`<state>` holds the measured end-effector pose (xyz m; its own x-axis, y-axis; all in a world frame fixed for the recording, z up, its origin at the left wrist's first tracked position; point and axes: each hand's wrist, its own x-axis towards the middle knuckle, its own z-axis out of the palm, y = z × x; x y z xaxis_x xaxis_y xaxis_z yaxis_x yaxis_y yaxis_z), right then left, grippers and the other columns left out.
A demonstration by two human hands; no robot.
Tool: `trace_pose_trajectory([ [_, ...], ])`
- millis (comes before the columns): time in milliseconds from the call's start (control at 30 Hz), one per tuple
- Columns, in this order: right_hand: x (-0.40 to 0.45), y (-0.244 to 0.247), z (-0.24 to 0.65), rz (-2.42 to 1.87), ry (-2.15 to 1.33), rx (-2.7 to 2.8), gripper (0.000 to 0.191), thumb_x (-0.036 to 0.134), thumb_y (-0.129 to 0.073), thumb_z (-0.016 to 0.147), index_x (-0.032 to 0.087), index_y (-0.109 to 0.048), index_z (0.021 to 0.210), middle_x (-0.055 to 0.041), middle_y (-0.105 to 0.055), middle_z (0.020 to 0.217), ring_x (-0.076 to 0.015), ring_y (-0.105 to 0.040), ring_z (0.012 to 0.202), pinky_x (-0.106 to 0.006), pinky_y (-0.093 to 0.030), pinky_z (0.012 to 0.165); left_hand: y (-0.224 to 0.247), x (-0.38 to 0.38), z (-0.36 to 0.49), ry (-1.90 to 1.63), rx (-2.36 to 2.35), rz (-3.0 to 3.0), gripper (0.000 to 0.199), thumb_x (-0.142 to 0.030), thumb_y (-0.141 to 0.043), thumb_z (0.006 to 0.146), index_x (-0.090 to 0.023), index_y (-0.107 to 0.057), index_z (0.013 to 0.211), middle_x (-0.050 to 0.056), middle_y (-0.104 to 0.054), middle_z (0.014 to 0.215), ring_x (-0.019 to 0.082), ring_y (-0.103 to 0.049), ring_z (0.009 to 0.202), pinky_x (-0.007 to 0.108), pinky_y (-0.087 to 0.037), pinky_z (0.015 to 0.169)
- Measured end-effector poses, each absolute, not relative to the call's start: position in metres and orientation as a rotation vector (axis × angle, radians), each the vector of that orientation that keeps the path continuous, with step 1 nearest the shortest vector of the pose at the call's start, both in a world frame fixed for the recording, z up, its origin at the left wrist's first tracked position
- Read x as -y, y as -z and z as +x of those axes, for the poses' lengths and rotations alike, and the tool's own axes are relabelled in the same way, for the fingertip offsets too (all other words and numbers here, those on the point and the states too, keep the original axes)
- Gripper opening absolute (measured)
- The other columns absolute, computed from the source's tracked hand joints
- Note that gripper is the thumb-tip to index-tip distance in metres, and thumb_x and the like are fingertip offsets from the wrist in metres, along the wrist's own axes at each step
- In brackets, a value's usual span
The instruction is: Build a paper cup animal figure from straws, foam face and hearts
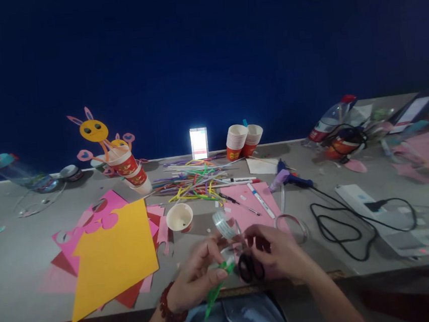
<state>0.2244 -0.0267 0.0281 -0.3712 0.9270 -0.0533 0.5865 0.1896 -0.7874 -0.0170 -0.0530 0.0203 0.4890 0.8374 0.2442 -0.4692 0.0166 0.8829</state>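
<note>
Near the table's front edge, my left hand (200,273) has its fingers closed on a green piece (213,295) that hangs below the thumb. My right hand (274,249) is beside it, fingers curled; what they hold is blurred and too small to tell. A roll of clear tape (223,225) stands tilted just above and between the hands. The black handles of scissors (250,268) lie under my right hand's fingertips, over pink paper (238,210). A white paper cup (179,218) stands to the upper left of my left hand.
Coloured paper sheets (112,257) lie at the left, near stacked cups with a bunny figure (93,130). Pipe cleaners (189,181) are heaped mid-table below a bright phone (199,143). A blue glue gun (294,177), its black cable (337,237) and a power strip (385,220) lie right.
</note>
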Motion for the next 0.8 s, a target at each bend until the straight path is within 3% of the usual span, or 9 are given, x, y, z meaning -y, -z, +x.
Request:
trace_pose_trajectory([
  [133,0.032,-0.049,0.207,-1.029,-0.938,1.756,0.022,0.030,-0.067,0.089,0.023,-0.064,0.110,-0.0043,-0.065,0.096,-0.0134,-0.058,0.068,-0.024,-0.050,0.061,-0.019,0.052,-0.018,-1.013,-0.490,1.416,0.004,-0.022,-0.058,0.094,-0.020,-0.057,0.098,0.015,-0.041,0.154,0.034,-0.042,0.140,0.054,-0.029,0.114],
  [233,0.033,-0.054,0.193,-0.975,-0.961,1.698,0.012,0.024,-0.068,0.089,0.023,-0.064,0.100,-0.0013,-0.061,0.089,-0.0122,-0.056,0.066,-0.022,-0.047,0.058,-0.019,0.052,-0.019,-0.974,-0.547,1.612,0.007,-0.019,-0.057,0.094,-0.021,-0.056,0.101,0.015,-0.046,0.151,0.031,-0.041,0.141,0.049,-0.029,0.115],
  [367,0.030,-0.051,0.184,-1.066,-0.999,1.643,0.003,0.022,-0.066,0.090,0.022,-0.063,0.092,0.0003,-0.059,0.084,-0.0121,-0.055,0.067,-0.021,-0.045,0.059,-0.015,0.054,-0.021,-0.942,-0.580,1.710,0.009,-0.019,-0.056,0.094,-0.021,-0.055,0.103,0.015,-0.037,0.158,0.030,-0.035,0.145,0.048,-0.029,0.116],
  [600,0.029,-0.048,0.178,-0.978,-1.260,1.471,0.006,0.020,-0.061,0.085,0.022,-0.057,0.083,0.0026,-0.052,0.079,-0.0127,-0.048,0.067,-0.023,-0.041,0.061,-0.012,0.055,-0.021,-0.983,-0.592,1.717,0.008,-0.017,-0.055,0.095,-0.021,-0.053,0.101,0.014,-0.040,0.156,0.029,-0.037,0.144,0.044,-0.032,0.114],
  [800,0.030,-0.043,0.169,-0.992,-1.207,1.428,0.010,0.013,-0.053,0.076,0.022,-0.053,0.080,0.0032,-0.047,0.076,-0.0138,-0.043,0.068,-0.024,-0.038,0.062,-0.007,0.060,-0.016,-1.016,-0.607,1.512,0.008,-0.018,-0.057,0.095,-0.022,-0.053,0.101,0.013,-0.044,0.153,0.028,-0.046,0.138,0.045,-0.035,0.113],
])
